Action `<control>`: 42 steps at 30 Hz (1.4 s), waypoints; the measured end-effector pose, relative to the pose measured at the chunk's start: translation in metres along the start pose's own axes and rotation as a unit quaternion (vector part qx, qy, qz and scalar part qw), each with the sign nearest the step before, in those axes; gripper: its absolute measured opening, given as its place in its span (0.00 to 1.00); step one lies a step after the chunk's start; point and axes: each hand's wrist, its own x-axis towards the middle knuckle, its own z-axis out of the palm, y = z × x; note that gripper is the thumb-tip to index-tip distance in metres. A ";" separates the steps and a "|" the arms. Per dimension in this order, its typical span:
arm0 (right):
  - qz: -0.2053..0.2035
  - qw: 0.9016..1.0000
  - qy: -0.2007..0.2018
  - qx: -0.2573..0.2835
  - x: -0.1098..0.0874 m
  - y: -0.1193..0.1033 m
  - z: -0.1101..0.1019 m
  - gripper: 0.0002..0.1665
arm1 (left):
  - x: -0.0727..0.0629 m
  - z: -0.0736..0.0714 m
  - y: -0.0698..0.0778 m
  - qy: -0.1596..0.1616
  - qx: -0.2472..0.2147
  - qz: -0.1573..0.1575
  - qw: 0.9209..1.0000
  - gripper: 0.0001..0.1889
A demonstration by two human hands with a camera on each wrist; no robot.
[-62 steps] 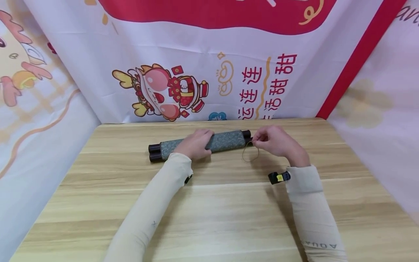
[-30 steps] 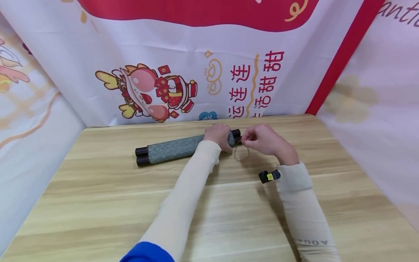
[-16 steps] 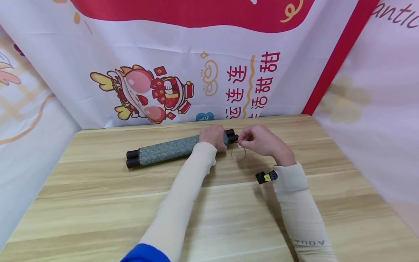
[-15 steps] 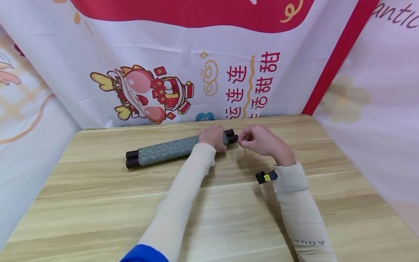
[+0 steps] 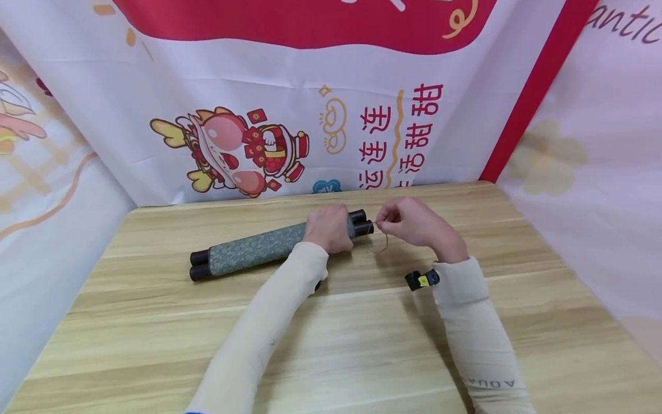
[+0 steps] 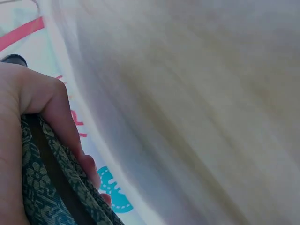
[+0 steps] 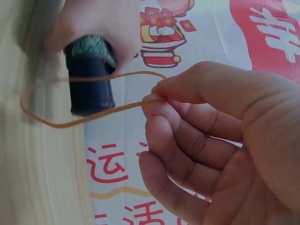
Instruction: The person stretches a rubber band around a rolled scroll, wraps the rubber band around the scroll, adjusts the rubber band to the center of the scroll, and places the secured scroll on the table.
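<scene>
A scroll (image 5: 258, 250) with green-grey patterned cloth and paired dark end knobs lies slanted across the table in the head view. My left hand (image 5: 328, 229) grips it near its right end, fingers curled over the far side, as the left wrist view also shows on the patterned cloth (image 6: 42, 187). Just right of the knobs, my right hand (image 5: 414, 224) pinches a thin tan rubber band (image 5: 380, 249) between thumb and index finger. In the right wrist view the rubber band (image 7: 65, 124) hangs as an open loop in front of a dark knob (image 7: 89, 93); whether it encircles the knob I cannot tell.
The wooden table (image 5: 362, 345) ends at the back against a printed white and red cloth (image 5: 289, 75). More printed cloth hangs along the left and right sides. A small black camera (image 5: 421, 280) sits at the right wrist.
The left hand slid along the scroll to its right end, then drew slightly back left with it. The scroll's left end has swung nearer. The right hand keeps its pinch on the rubber band.
</scene>
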 end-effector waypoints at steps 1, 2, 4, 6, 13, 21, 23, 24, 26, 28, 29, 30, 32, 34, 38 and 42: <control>0.000 1.000 0.000 0.000 0.000 -0.001 0.000 0.05 | -0.003 -0.002 -0.001 0.000 -0.004 -0.002 1.000 0.25; -0.001 1.000 0.000 0.000 0.000 -0.002 -0.001 0.05 | -0.007 -0.004 -0.003 0.000 -0.007 -0.004 1.000 0.25; -0.003 1.000 -0.001 -0.002 0.000 -0.003 -0.001 0.05 | -0.014 -0.007 -0.006 0.002 -0.011 -0.008 1.000 0.24; -0.006 1.000 -0.002 -0.002 0.000 -0.004 -0.001 0.05 | -0.021 -0.010 -0.009 0.002 -0.018 -0.013 1.000 0.25; -0.017 1.000 -0.009 0.005 -0.001 -0.007 0.002 0.04 | -0.045 -0.017 -0.016 -0.002 -0.025 -0.018 1.000 0.25; -0.037 0.999 -0.007 -0.002 -0.001 -0.011 0.007 0.04 | -0.074 -0.026 -0.013 0.005 -0.038 -0.026 0.999 0.27; -0.041 0.999 -0.008 -0.004 0.000 -0.012 0.008 0.04 | -0.081 -0.028 -0.011 0.002 -0.040 -0.028 0.999 0.28; -0.045 0.999 -0.009 -0.005 0.000 -0.013 0.009 0.04 | -0.085 -0.029 -0.010 -0.001 -0.040 -0.028 0.999 0.29; -0.049 0.999 -0.012 -0.007 0.000 -0.015 0.011 0.04 | -0.091 -0.029 -0.007 -0.004 -0.041 -0.028 0.999 0.30; -0.050 0.999 -0.014 -0.008 0.001 -0.017 0.013 0.03 | -0.096 -0.028 -0.005 -0.006 -0.045 -0.030 0.999 0.31; -0.050 0.999 -0.016 -0.008 0.001 -0.017 0.014 0.03 | -0.098 -0.028 -0.004 -0.006 -0.048 -0.031 0.998 0.31; -0.051 0.999 -0.019 -0.007 0.002 -0.018 0.015 0.03 | -0.100 -0.027 -0.003 -0.006 -0.049 -0.031 0.998 0.31; -0.049 0.999 -0.023 -0.004 0.002 -0.020 0.018 0.03 | -0.104 -0.026 -0.001 -0.005 -0.049 -0.033 0.998 0.29; -0.049 0.998 -0.027 -0.001 0.003 -0.021 0.020 0.03 | -0.108 -0.025 0.000 -0.004 -0.047 -0.033 0.998 0.28; -0.055 0.998 -0.029 -0.005 0.003 -0.021 0.022 0.04 | -0.111 -0.025 0.003 0.005 -0.036 -0.027 0.999 0.26; -0.055 0.998 -0.025 -0.013 0.003 -0.019 0.020 0.04 | -0.109 -0.026 0.006 0.014 -0.029 -0.014 0.999 0.27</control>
